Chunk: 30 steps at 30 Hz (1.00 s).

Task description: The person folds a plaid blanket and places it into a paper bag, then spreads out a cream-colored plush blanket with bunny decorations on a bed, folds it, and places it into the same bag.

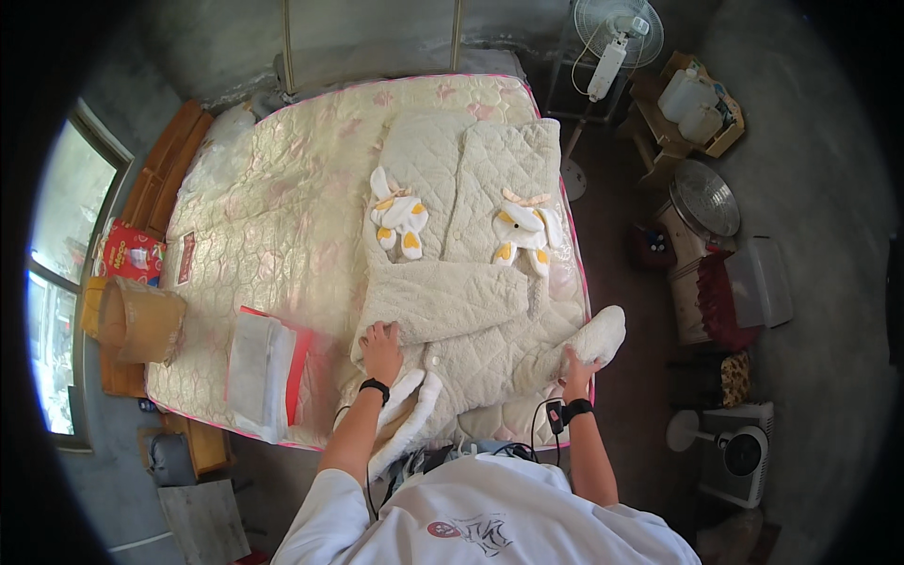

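Observation:
A cream quilted fleece jacket (480,339) lies front up on a bed mattress, its collar or hood end with white fluffy trim (417,395) towards me. One sleeve (445,296) is folded across its chest. My left hand (382,352) touches that sleeve near the shoulder, fingertips bent on the cloth; whether they grip it is unclear. My right hand (579,367) grips the other sleeve (597,337), whose end sticks out past the mattress's right edge. Two white plush animal patches with yellow parts, a left one (400,220) and a right one (526,229), sit on the jacket's lower front.
The mattress (282,205) has pink piping. On its left lie a red-edged packet (265,374) and a yellowish plastic container (141,318). Right of the bed are a standing fan (614,42), a metal basin (704,198), a plastic box (759,282) and a small fan (741,448).

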Motion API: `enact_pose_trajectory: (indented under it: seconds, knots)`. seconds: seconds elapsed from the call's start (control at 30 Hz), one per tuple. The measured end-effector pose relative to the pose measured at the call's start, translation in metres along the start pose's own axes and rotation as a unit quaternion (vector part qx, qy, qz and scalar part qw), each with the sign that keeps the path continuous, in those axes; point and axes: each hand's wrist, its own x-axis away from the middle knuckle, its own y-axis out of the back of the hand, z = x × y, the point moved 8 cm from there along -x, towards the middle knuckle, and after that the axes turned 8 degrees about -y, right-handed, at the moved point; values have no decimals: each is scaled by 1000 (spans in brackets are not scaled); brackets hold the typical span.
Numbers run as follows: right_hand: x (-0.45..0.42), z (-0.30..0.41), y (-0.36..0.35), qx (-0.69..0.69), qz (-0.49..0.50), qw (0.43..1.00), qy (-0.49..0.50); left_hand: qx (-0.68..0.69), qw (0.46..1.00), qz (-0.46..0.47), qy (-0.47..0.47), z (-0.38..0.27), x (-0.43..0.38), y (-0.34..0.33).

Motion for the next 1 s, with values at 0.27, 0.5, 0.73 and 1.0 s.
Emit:
enact_pose_trajectory:
  seconds: [0.27,0.5,0.73,1.0]
  knots:
    - [-31,-4,-8,22,-71,995,71,-17,988,47,-143,-56,-60,-13]
    - [43,-4,-17,30,73,997,-6,106,926,-360,29,154,-58,87]
    - [20,-82,15,80,192,975,-81,-25,915,-362,175,283,116,117]
    - [109,-94,-90,457,347,747,334,520,731,-5,441,172,359,-82]
